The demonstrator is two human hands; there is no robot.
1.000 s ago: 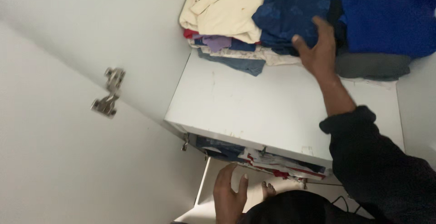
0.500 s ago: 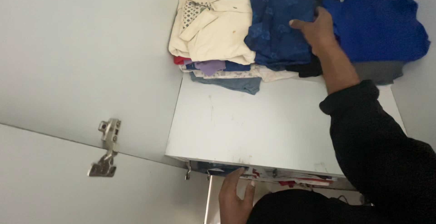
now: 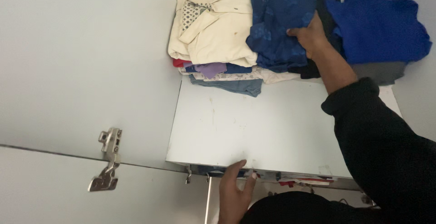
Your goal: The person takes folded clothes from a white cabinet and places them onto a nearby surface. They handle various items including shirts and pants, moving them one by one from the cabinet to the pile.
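Observation:
My right hand (image 3: 309, 37) reaches to the back of a white wardrobe shelf (image 3: 254, 124) and grips the edge of a dark blue patterned garment (image 3: 278, 22) lying on a pile of folded clothes. To its left a cream shirt (image 3: 215, 22) tops another pile with red, purple and denim layers under it. A bright blue garment (image 3: 379, 26) lies to the right over a grey one (image 3: 379, 72). My left hand (image 3: 234, 194) rests at the shelf's front edge, fingers spread, holding nothing.
The wardrobe's white side wall (image 3: 86, 56) stands on the left, with the open door and its metal hinge (image 3: 106, 160) below. More folded clothes (image 3: 299, 178) show under the shelf's front edge. The front half of the shelf is bare.
My right hand has closed its fingers on the dark blue garment. My left hand has risen to the shelf's front edge. The view has shifted upward.

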